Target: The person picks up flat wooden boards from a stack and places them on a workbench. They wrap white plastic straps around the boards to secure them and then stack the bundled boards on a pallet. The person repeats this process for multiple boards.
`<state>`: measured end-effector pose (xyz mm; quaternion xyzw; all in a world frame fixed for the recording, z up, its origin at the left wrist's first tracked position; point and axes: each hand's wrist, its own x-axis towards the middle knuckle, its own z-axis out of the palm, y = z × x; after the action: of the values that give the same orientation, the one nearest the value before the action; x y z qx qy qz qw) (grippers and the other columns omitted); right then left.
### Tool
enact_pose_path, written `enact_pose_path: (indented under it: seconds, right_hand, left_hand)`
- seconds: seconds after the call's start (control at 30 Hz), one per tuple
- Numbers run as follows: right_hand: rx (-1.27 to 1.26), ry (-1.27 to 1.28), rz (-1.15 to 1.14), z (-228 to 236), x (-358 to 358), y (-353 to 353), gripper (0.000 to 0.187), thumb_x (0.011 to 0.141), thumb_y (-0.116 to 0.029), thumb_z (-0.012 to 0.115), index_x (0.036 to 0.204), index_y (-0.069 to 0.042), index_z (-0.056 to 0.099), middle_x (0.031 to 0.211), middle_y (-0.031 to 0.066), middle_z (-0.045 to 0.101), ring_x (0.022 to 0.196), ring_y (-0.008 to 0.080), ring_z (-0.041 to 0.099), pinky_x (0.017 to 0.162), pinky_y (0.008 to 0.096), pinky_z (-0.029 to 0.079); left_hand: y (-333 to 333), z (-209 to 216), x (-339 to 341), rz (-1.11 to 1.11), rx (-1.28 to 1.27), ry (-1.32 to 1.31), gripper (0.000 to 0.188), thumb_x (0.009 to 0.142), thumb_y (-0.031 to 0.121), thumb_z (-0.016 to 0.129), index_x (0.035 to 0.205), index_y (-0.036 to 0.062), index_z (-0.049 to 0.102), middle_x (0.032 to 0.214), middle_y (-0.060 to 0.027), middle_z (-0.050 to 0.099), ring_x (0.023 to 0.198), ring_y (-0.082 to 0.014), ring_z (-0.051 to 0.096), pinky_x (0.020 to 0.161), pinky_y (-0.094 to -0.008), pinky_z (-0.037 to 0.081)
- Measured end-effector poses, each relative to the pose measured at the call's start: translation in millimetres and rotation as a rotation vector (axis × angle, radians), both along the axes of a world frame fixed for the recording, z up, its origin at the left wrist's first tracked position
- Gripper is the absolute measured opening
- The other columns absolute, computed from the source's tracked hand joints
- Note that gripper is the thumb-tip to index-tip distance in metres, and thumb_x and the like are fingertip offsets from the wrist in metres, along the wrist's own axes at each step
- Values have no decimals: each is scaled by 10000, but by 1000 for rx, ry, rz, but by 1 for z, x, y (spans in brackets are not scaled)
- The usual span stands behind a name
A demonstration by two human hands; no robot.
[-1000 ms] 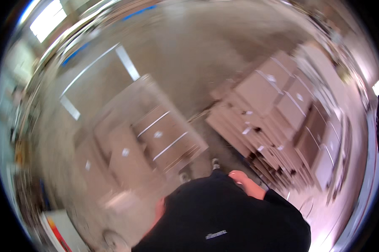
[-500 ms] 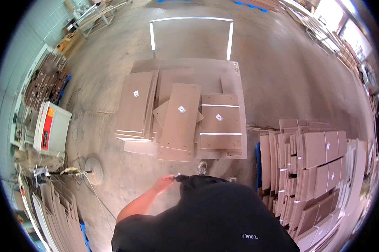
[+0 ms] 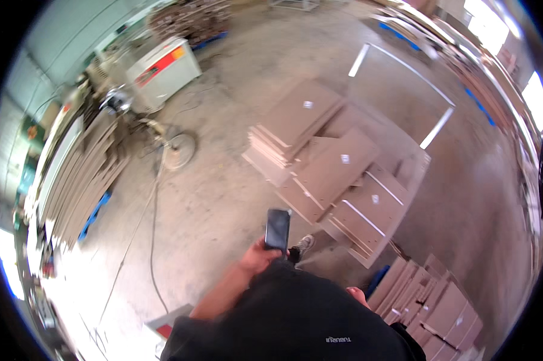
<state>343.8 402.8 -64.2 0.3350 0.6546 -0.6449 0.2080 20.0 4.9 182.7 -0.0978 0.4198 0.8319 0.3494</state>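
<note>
My left hand (image 3: 260,256) is closed around the lower end of a dark mobile phone (image 3: 278,227), held upright in front of my body. Past the phone, stacks of flat brown panels (image 3: 337,153) lie on a large sheet (image 3: 417,157) on the floor. Some panels are bound with white straps, and small white labels sit on top. Only a bit of my right hand (image 3: 357,295) shows beside my black shirt, and its fingers are too hidden to read.
At the right stands a strapped stack of panels (image 3: 446,307). Leaning panels (image 3: 85,186) line the left side. A white machine with a red stripe (image 3: 166,73) stands beyond a round-based stand (image 3: 179,151). Cables (image 3: 151,253) trail over the concrete floor (image 3: 223,90).
The view has swung leftward, so the panel stacks now appear tilted and further right. The phone has come into clear view in my left hand. Part of my right hand now shows.
</note>
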Motion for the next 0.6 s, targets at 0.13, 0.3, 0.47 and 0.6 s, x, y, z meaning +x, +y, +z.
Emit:
enact_pose_path:
  seconds: [0.13, 0.3, 0.47, 0.6]
  right_hand:
    - [157, 233, 593, -62, -31, -8, 177, 1005, -242, 614, 1068, -92, 685, 866, 39, 690, 795, 228, 678, 695, 377, 543]
    - [208, 220, 573, -65, -119, -108, 213, 966, -250, 655, 996, -63, 754, 925, 75, 743, 898, 265, 716, 816, 394, 566]
    - [-28, -8, 645, 16, -197, -211, 345, 934, -346, 699, 1113, -55, 748, 1055, 134, 770, 982, 318, 726, 863, 398, 559]
    - [98, -24, 779, 32, -281, -298, 357, 939, -361, 695, 1114, -54, 744, 1044, 130, 769, 973, 309, 726, 858, 396, 559]
  left_hand:
    - [-85, 18, 96, 131, -59, -93, 432, 881, -147, 630, 1265, 50, 607, 1099, -168, 723, 1038, -295, 710, 924, -453, 584]
    - [-164, 35, 126, 395, 37, 25, 527, 984, -38, 556, 1478, 100, 434, 1410, -153, 584, 1230, -313, 619, 998, -484, 544]
    - [-237, 1, 139, 652, 349, -73, 562, 1088, 429, 412, 1498, 44, 427, 1396, -137, 577, 1259, -324, 571, 1075, -498, 467]
    - [-289, -20, 126, 687, 499, -42, 755, 1053, 610, 381, 1500, 4, 430, 1412, -137, 572, 1274, -320, 547, 1103, -477, 437]
